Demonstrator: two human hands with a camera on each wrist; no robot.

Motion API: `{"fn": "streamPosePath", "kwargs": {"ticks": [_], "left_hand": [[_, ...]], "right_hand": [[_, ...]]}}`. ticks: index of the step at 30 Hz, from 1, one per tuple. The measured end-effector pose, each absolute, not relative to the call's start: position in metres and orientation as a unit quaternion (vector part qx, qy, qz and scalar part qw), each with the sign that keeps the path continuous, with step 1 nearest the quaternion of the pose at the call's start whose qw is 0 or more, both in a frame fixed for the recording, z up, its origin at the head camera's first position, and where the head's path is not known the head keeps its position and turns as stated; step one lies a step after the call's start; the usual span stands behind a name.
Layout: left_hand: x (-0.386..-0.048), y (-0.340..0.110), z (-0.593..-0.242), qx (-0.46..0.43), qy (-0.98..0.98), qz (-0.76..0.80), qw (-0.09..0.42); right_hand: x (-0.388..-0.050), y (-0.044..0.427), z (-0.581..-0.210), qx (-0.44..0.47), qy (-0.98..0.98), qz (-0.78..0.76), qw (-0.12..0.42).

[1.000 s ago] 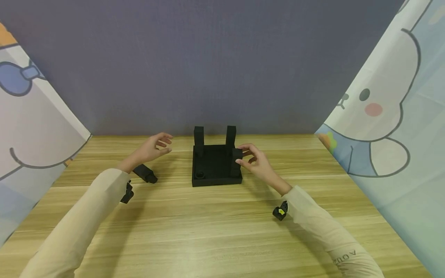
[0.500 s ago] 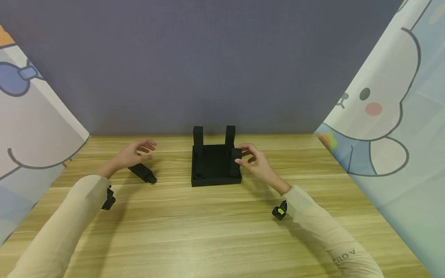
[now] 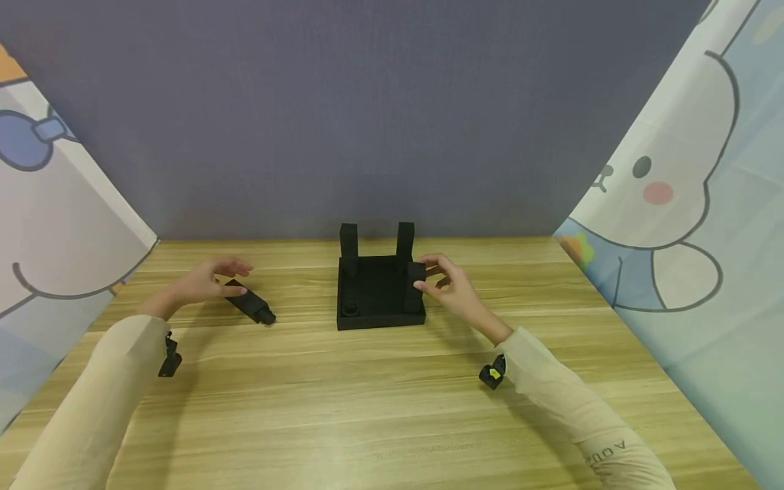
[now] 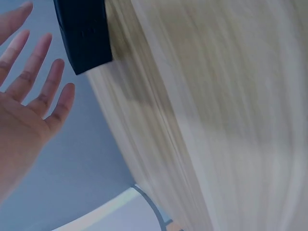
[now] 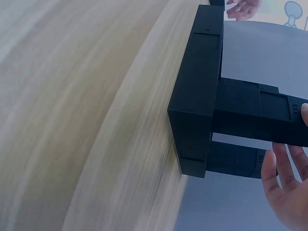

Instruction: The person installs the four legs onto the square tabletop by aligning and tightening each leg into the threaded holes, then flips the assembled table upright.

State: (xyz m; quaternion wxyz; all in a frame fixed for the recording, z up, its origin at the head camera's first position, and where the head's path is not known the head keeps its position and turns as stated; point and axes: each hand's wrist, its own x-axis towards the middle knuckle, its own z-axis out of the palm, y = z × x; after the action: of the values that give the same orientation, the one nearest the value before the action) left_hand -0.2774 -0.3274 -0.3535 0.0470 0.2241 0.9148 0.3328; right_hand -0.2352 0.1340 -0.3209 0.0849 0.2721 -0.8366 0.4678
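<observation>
A square black base (image 3: pixel 380 320) sits mid-table with black posts standing at three corners; its front left corner has a round socket (image 3: pixel 350 309). My right hand (image 3: pixel 453 289) pinches the top of the front right post (image 3: pixel 413 289), which stands upright; the right wrist view shows this post (image 5: pixel 260 108) rising from the base, marked 115. Another black post (image 3: pixel 252 304) with a narrower round end lies on the table at the left. Over its far end my left hand (image 3: pixel 205 280) hovers, thumb overlapping it. In the left wrist view, the fingers of my left hand (image 4: pixel 29 96) are spread beside that post (image 4: pixel 86 36).
A rear left post (image 3: pixel 349 248) and a rear right post (image 3: pixel 405 245) stand on the base. Behind the wooden table (image 3: pixel 343 401) rises a grey panel (image 3: pixel 367 122). Printed cloths with cartoon figures hang at left and right. Each wrist carries a small black device.
My left hand has moved left and slightly down, away from the base and to the lying post. My right hand keeps its pinch on the front right post, nearly still.
</observation>
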Motion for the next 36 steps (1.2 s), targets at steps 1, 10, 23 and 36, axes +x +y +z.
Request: {"fn": "streamPosePath", "kwargs": {"ticks": [1, 10, 23, 36], "left_hand": [[-0.277, -0.329, -0.354, 0.225, 0.915, 0.331, 0.048], [-0.273, -0.337, -0.356, 0.222, 0.914, 0.327, 0.087], [-0.274, -0.346, -0.362, 0.232, 0.912, 0.327, 0.090], [-0.277, -0.346, -0.368, 0.230, 0.913, 0.327, 0.085]], "right_hand": [[-0.235, 0.134, -0.321, 0.271, -0.838, 0.466, 0.085], [-0.235, 0.134, -0.321, 0.270, -0.841, 0.460, 0.087], [-0.235, 0.133, -0.320, 0.272, -0.838, 0.465, 0.089], [-0.235, 0.133, -0.321, 0.270, -0.838, 0.467, 0.086]]}}
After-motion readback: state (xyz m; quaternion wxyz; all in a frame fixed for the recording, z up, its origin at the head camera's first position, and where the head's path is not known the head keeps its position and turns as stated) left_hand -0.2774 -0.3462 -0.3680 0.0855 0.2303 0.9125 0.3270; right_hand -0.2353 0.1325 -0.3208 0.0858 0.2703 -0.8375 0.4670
